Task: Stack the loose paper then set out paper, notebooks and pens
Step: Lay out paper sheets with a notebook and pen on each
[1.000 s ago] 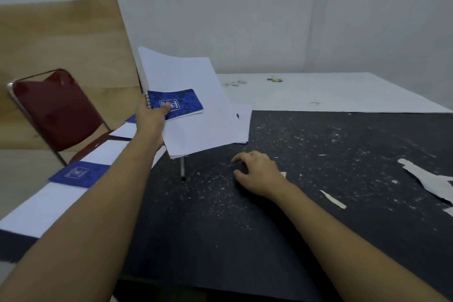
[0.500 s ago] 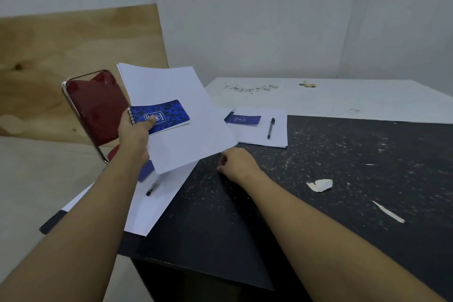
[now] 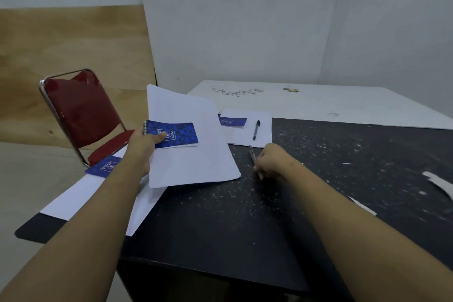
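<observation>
My left hand [image 3: 143,148] holds a sheaf of white paper [image 3: 193,159] above the table, with its thumb pinning a blue spiral notebook [image 3: 175,133] on top. My right hand [image 3: 273,160] rests on the black table [image 3: 220,228] and pinches a pen [image 3: 252,154]. Farther back lies a sheet [image 3: 263,130] with a second blue notebook [image 3: 232,121] and a black pen [image 3: 256,129] on it. At the left edge another sheet [image 3: 81,198] carries a third blue notebook [image 3: 104,167], partly hidden by my left arm.
A red chair [image 3: 81,110] with a chrome frame stands at the table's left corner. A white tabletop [image 3: 343,105] with crumbs adjoins the far edge. Torn paper scraps [image 3: 438,182] lie at the right. A plywood board leans against the wall behind the chair.
The view swung right, bringing the far sheet with notebook and pen into sight. My right hand, flat on the table before, now pinches a pen. The left hand still holds paper and notebook.
</observation>
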